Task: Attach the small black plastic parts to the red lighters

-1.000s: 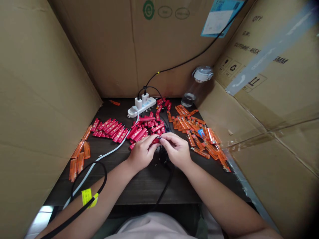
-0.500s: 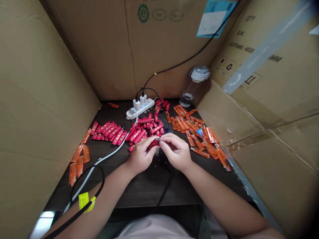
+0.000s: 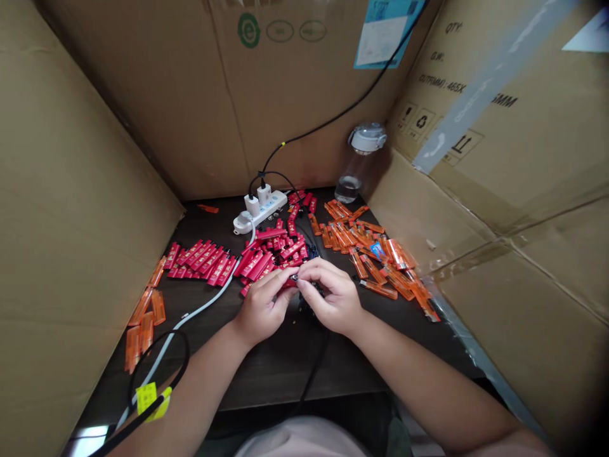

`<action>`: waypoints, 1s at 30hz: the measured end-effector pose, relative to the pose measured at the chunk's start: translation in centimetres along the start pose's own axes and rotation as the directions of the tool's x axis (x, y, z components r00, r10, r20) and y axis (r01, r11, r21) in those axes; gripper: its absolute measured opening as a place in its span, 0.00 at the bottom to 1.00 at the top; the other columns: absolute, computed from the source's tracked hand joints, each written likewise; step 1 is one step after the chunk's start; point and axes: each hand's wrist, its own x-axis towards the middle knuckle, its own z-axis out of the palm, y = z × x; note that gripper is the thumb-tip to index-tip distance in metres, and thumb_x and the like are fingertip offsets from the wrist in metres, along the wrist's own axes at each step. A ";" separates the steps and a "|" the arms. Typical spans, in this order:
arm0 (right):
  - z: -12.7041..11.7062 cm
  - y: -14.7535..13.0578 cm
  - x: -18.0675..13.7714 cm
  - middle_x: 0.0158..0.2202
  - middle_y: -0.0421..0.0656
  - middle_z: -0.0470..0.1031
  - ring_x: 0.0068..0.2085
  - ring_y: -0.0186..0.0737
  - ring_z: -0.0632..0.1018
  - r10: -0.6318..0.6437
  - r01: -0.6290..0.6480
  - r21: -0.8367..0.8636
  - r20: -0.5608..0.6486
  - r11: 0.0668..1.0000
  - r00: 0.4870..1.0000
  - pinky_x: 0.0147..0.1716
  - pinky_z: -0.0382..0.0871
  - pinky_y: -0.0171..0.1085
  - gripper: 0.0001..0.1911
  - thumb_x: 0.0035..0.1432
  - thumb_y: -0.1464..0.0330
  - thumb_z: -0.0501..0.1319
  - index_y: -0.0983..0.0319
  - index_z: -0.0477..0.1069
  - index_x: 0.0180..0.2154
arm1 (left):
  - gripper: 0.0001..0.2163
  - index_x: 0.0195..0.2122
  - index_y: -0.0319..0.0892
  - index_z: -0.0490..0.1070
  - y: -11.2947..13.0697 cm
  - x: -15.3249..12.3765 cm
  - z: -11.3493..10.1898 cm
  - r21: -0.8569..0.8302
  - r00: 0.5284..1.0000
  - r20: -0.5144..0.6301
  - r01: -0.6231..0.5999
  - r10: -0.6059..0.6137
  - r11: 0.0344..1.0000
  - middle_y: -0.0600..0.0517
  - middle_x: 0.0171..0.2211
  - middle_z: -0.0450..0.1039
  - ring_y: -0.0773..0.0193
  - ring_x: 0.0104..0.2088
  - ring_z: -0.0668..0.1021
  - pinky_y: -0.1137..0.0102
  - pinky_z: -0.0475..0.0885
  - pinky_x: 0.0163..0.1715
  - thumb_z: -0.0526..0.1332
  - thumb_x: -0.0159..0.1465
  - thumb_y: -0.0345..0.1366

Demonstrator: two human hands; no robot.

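Observation:
My left hand (image 3: 264, 306) is closed on a red lighter (image 3: 290, 282), mostly hidden by the fingers, with a small metallic end showing at the fingertips. My right hand (image 3: 333, 298) meets it there, thumb and forefinger pinched at that end; whether a small part sits between them is hidden. Just beyond the hands lies a loose heap of red lighters (image 3: 259, 264). More red lighters (image 3: 202, 259) lie side by side to the left. Orange see-through lighters (image 3: 352, 238) are scattered on the right, and several orange lighters (image 3: 146, 312) rest along the left edge.
A white power strip (image 3: 261, 212) with plugged-in chargers stands at the back. A clear water bottle (image 3: 354, 168) is at the back right. A white cable (image 3: 209, 299) and a black cable (image 3: 185, 355) cross the left side. Cardboard walls (image 3: 157, 114) surround the dark table (image 3: 266, 377).
The view has shifted slightly, so the scene sits a little further left. Both hands stay together at the lighter, with only a small change in finger position.

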 end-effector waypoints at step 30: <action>-0.1 0.4 -0.4 0.39 0.50 0.74 0.39 0.38 0.77 -0.275 0.269 -0.134 -0.022 0.954 0.961 0.37 0.75 0.37 0.13 0.56 0.81 0.60 0.63 0.72 0.42 | 0.14 0.49 0.40 0.74 0.7 -0.5 0.1 -0.355 0.927 0.119 0.375 -0.356 0.857 0.46 0.46 0.78 0.57 0.45 0.80 0.64 0.76 0.47 0.62 0.62 0.36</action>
